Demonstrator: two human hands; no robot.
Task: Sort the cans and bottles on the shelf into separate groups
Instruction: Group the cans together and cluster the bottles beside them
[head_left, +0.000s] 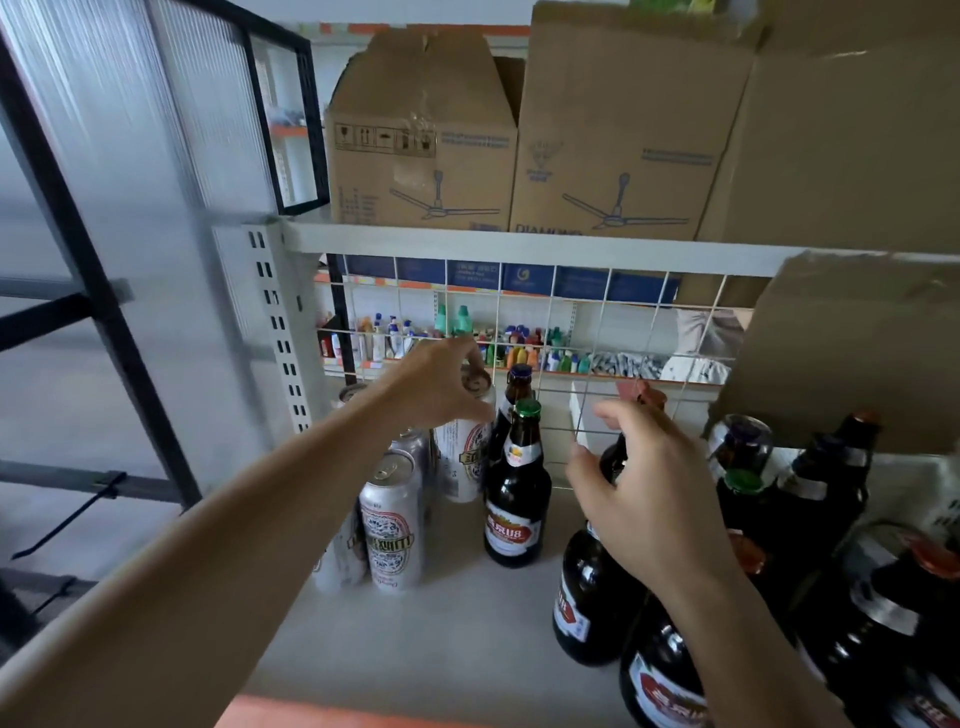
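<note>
On the grey shelf (457, 639), toward the back, the left hand (436, 387) comes down from above on a white beer can (460, 457) with a red-and-gold badge. Its grip is curled over the lid and pinching the rim. The can is upright, and whether it is lifted clear of the shelf I cannot tell. It sits just beside a brown bottle with a green cap (517, 499), with a blue-capped bottle (519, 382) right behind that one.

Cans: five I can count. There's the held one, a silver can with a red label (392, 525) in front, one behind it, one half hidden by the forearm and one lid at the back left.

Over to the right hand (649, 499): its grip is curved round the neck of a dark bottle (592, 597), but whether it touches, I cannot tell. Another red-labelled bottle (665, 680) stands nearer, under the wrist. Further right there are at least three more dark bottles, blurred and overlapping.

Behind runs a wire grid (597, 322), and overhead are cardboard boxes (421, 130) printed with ceiling fans.
</note>
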